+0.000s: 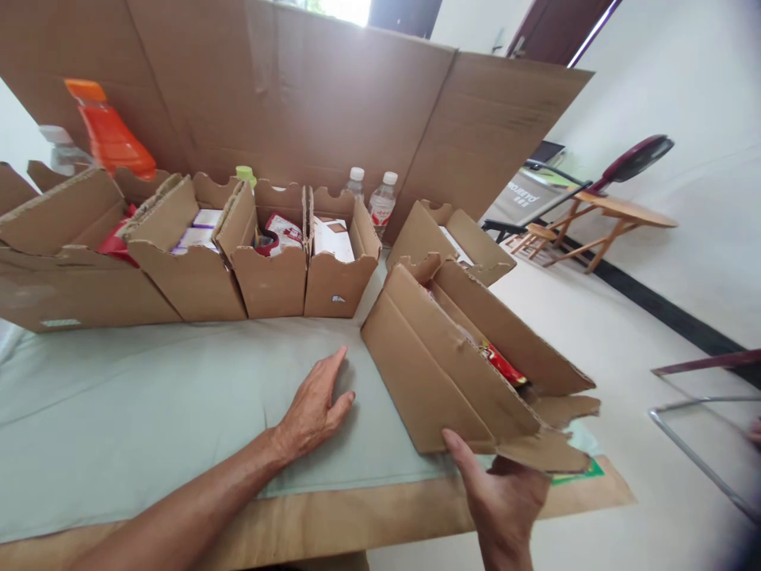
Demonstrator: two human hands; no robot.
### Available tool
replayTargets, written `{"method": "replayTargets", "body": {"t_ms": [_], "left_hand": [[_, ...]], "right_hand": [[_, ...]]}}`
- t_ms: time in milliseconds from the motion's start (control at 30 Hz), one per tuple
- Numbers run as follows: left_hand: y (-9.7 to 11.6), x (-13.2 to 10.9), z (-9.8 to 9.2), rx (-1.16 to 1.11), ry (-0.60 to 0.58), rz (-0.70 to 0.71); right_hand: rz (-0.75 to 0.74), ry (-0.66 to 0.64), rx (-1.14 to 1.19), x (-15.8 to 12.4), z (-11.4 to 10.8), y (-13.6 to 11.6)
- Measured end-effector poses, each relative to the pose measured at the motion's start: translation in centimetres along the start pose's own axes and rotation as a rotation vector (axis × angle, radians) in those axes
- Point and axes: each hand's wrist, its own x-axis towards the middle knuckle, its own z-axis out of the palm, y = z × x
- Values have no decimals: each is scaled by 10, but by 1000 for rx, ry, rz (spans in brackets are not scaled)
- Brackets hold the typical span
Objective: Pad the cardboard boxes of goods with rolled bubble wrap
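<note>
My left hand is over the pale green cloth, thumb apart from its straight fingers, holding nothing. Off to its right, a long open-topped cardboard box stands at an angle on the cloth. At the near end of this box is my right hand, thumb against the side and its other fingers hidden behind the end wall. A red packet shows inside the box; deeper contents are hidden. Left of the gap, a cardboard box with a white carton inside is the nearest in the row.
More open boxes stand side by side along the back, holding packets and cartons. Behind them are an orange bottle, clear bottles and an upright cardboard sheet. Another box sits at the back right. The table edge runs close by.
</note>
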Motion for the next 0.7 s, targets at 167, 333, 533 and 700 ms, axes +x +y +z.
{"method": "replayTargets", "body": {"t_ms": [167,333,533,700], "left_hand": [[0,1,2,39,16,46],[-1,-1,4,56,18,62],[-2,0,4,74,27,76],[-1,1,5,92,37,88]], "right_hand": [[-16,17,76,0,36,-22],[-109,7,6,12,58,-24],[-5,-138,184,50,101,-38],[-90,-172,43,44,95,-34]]}}
